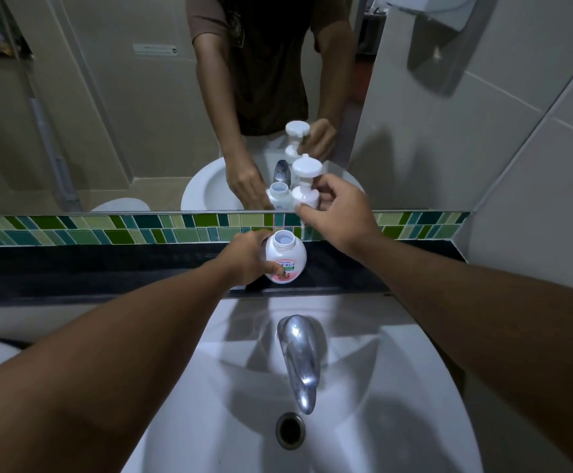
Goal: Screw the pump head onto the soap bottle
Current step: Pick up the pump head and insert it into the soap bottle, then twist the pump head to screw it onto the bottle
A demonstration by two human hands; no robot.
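Note:
A white soap bottle (286, 259) with a pink and green label stands upright on the black ledge behind the sink, its round neck open at the top. My left hand (247, 259) wraps around its left side. The white pump head (306, 186) is in the air above and slightly right of the bottle, apart from the neck. My right hand (338, 213) grips the pump head by its lower collar from the right.
A white sink (397, 387) with a chrome tap (300, 356) and drain (290, 430) lies below the ledge (107, 268). A mirror (124, 114) above a green tile strip (107, 228) reflects the hands and both parts. A tiled wall rises at right.

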